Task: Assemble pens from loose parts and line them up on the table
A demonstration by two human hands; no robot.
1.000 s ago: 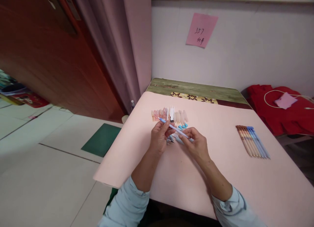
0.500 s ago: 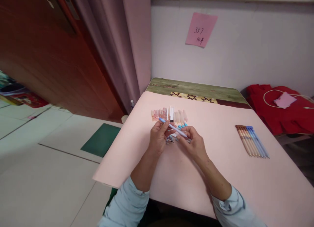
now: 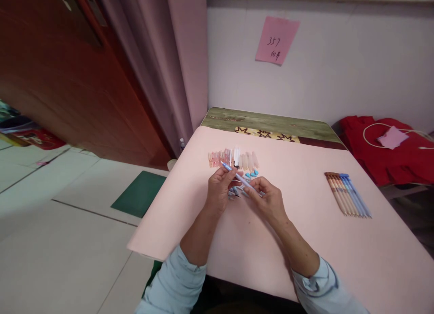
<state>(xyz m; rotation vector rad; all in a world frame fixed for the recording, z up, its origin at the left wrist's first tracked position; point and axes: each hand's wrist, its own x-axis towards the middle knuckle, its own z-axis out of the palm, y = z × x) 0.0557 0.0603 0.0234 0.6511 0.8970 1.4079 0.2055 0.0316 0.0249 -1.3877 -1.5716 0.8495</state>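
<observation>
Both my hands hold one light-blue pen (image 3: 242, 180) slantwise above the table. My left hand (image 3: 219, 187) pinches its upper, bluer end between thumb and fingers. My right hand (image 3: 267, 194) grips the lower end, which its fingers partly cover. Under and behind the hands lie small bright-blue caps (image 3: 252, 173) and loose pale-blue pen parts (image 3: 234, 192), partly hidden. Just beyond are a row of pink patterned pen barrels (image 3: 219, 158), white refills with black ends (image 3: 236, 156) and pale translucent barrels (image 3: 249, 160).
On the right of the pink-covered table (image 3: 298, 241) lies a row of brown and blue pens (image 3: 347, 195). A red cloth (image 3: 369, 160) with a white cord is past the right edge. A wooden door (image 3: 84, 88) and a curtain (image 3: 188, 56) stand at the left.
The pen's upper end shows slightly differently between my left fingers, and its lower end sits a little deeper in my right hand. The view has shifted slightly.
</observation>
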